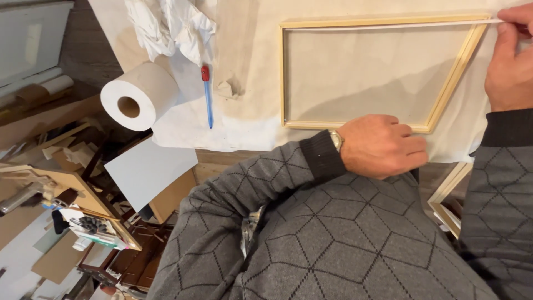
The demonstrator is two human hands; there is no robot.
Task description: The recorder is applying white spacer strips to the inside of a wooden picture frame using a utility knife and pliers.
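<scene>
Left hand [383, 145] steadies the wooden frame [449, 83] (right hand [511, 61] pinches its corner).

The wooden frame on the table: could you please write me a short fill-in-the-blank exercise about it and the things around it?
1. The left hand presses on the near edge of the wooden ____.
2. The right hand holds a thin white ____ along the far side of the wooden frame.
3. The roll of paper towel lies beside a pen whose barrel is ____.

Missing words: frame; strip; blue
</scene>
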